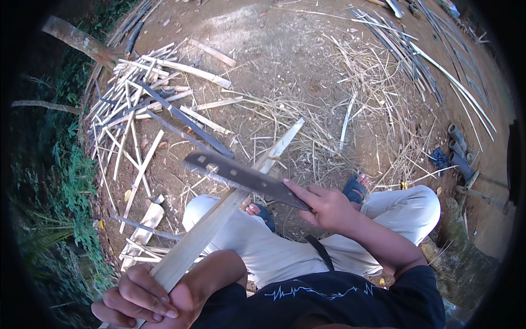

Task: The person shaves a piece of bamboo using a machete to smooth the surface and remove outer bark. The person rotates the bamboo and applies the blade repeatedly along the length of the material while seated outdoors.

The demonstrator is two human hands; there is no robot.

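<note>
A long pale bamboo strip (211, 219) slants from the lower left toward the middle of the ground. My left hand (145, 299) is closed around its near end. Across the strip lies the dark, broad blade of a machete (252, 180), with several holes along it; it appears to touch the strip. My right hand (326, 208) grips the machete at its right end, the index finger stretched along the blade, and the handle is hidden in the fist. Just beyond the blade, a small curl stands on the strip.
A heap of split bamboo pieces (129, 118) lies to the left, beside green plants (76, 192). Thin shavings (378, 88) cover the ground ahead. Long dark strips (402, 55) lie far right, with bamboo tubes (459, 153) nearer. My sandalled feet and bent knees flank the work.
</note>
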